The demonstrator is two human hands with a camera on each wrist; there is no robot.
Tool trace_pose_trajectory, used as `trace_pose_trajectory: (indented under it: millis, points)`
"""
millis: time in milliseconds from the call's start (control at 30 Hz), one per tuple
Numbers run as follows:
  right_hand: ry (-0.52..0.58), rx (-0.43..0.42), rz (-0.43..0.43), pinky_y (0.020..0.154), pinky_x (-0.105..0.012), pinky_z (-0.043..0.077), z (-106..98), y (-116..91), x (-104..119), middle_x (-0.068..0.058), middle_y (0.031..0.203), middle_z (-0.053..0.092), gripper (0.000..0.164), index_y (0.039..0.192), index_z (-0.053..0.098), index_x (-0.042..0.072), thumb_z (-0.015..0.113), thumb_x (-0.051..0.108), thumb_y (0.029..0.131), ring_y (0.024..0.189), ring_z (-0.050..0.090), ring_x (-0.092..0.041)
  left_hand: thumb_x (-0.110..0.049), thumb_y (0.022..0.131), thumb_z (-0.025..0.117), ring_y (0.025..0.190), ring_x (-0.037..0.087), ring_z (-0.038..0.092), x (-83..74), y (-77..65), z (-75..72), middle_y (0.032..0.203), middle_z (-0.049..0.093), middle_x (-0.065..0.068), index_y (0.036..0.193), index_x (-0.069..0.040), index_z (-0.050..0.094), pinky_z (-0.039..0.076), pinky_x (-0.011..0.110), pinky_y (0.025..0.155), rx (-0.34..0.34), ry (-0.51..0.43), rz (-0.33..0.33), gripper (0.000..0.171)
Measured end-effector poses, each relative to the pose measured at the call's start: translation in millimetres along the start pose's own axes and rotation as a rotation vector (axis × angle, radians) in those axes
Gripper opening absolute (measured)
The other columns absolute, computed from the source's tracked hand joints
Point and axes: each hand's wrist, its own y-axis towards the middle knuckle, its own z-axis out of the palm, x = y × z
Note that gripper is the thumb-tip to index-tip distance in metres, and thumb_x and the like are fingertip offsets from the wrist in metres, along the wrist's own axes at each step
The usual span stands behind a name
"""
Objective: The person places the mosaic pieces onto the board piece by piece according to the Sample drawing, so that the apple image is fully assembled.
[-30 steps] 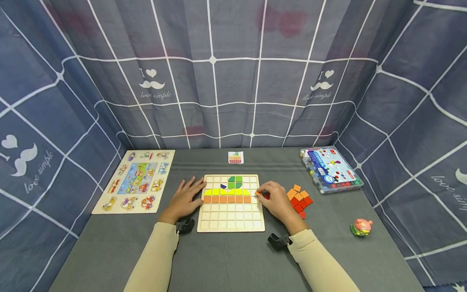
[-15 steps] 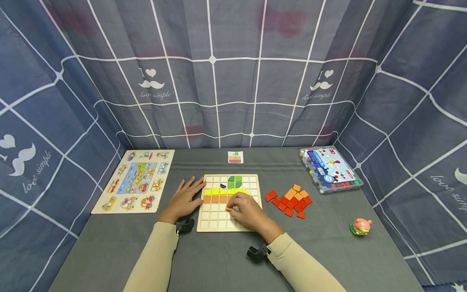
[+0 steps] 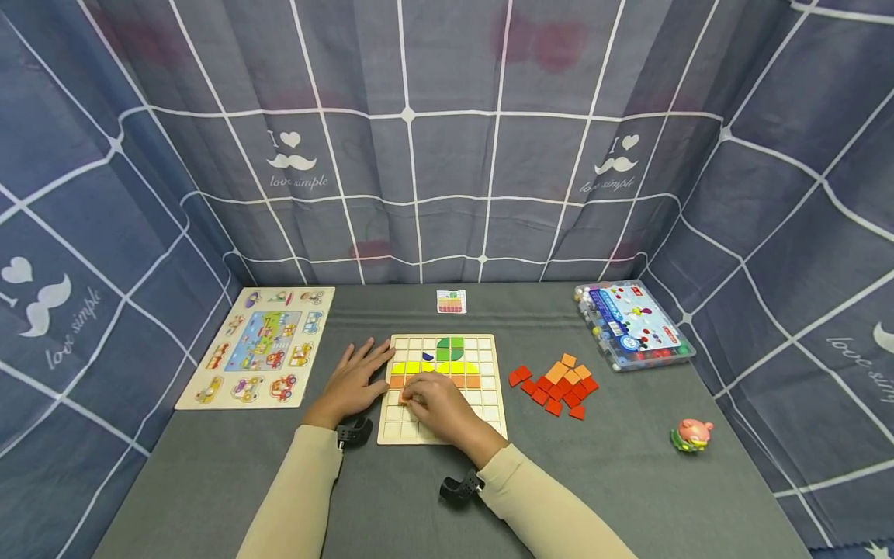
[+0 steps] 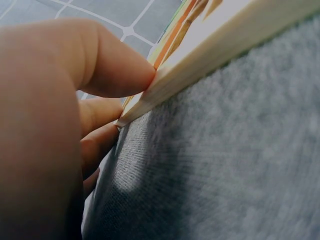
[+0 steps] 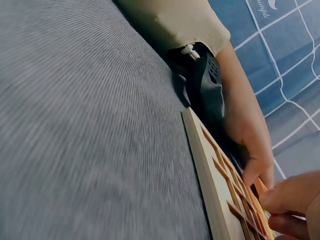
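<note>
My right hand (image 3: 436,402) is over the left part of a wooden grid board (image 3: 441,433), pinching an orange square tile (image 5: 260,186) just below the orange row, at the left column. My left hand (image 3: 352,386) lies spread at the board's left edge, its thumb (image 4: 132,75) touching the side in the left wrist view. Set in the grid are green pieces (image 3: 450,348), a small dark blue piece (image 3: 427,356), a row of yellow pieces (image 3: 461,367) and a row of light orange tiles (image 3: 468,381), partly covered by my right hand.
Loose red and orange tiles (image 3: 556,387) lie right of the board. A small pattern card (image 3: 451,301) sits behind it. A picture puzzle board (image 3: 258,349) is at left; a clear bead case (image 3: 634,324) and a pig figurine (image 3: 692,435) are at right.
From the right edge of the board, my right hand has moved left across the grid with the orange tile to the left columns. My left hand has stayed in place.
</note>
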Motion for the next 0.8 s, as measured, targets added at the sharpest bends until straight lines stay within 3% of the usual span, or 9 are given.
trace_pose_trajectory:
  millis: [300, 600, 800]
  points:
    - [-0.026, -0.038, -0.01, 0.097, -0.029, 0.055, 18.3, 7.8, 6.4, -0.001, 0.104, 0.076, 0.006, 0.096, 0.083, 0.007, 0.079, 0.003, 0.094, 0.103, 0.07, -0.015, -0.025, 0.097, 0.062, 0.156, 0.034, 0.023, -1.5, -1.2, -2.1, 0.167, 0.037, 0.004, 0.16, -0.013, 0.05, 0.004, 0.06, 0.126, -0.013, -0.002, 0.011, 0.065]
    - [-0.009, -0.062, 0.052, 0.103, -0.033, 0.052, 23.5, 5.5, 7.7, -0.001, 0.108, 0.077, 0.009, 0.101, 0.084, 0.007, 0.083, 0.007, 0.091, 0.107, 0.07, -0.017, -0.025, 0.095, 0.063, 0.156, 0.034, 0.023, -1.6, -0.9, -1.9, 0.167, 0.037, 0.004, 0.16, -0.013, 0.05, 0.004, 0.06, 0.126, -0.009, 0.01, 0.002, 0.067]
    - [0.018, -0.102, 0.045, 0.103, -0.031, 0.052, 23.6, -0.2, 4.6, -0.001, 0.111, 0.076, 0.013, 0.103, 0.083, 0.008, 0.084, 0.011, 0.091, 0.11, 0.069, -0.016, -0.027, 0.095, 0.063, 0.156, 0.034, 0.023, 0.2, -0.3, 0.2, 0.167, 0.037, 0.004, 0.16, -0.013, 0.05, 0.004, 0.06, 0.126, -0.006, 0.027, 0.01, 0.067]
